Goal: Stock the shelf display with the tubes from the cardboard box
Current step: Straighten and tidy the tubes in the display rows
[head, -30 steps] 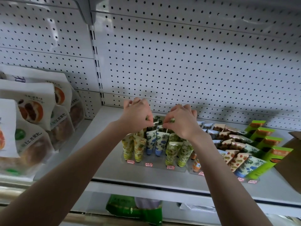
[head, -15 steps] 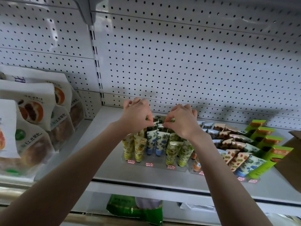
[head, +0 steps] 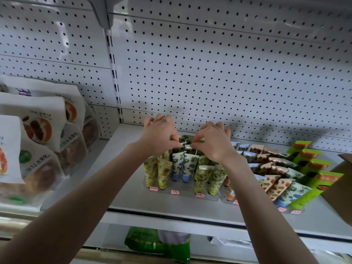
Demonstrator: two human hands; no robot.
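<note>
Patterned tubes (head: 183, 167) stand cap-down in rows in a clear display tray (head: 190, 194) on the white shelf (head: 133, 197). My left hand (head: 159, 135) and my right hand (head: 214, 141) hover over the back rows. Each pinches the crimped top edge of a dark green tube (head: 185, 140) between thumb and fingers. The bodies of those tubes are mostly hidden behind the front rows. A corner of the cardboard box (head: 341, 189) shows at the right edge.
More tubes lie tilted in a second tray (head: 276, 180) to the right, beside green cartons (head: 312, 168). Bagged bread packs (head: 40, 141) fill the shelf at left. A pegboard wall (head: 209, 73) backs the shelf. A green bag (head: 158, 244) sits on the lower shelf.
</note>
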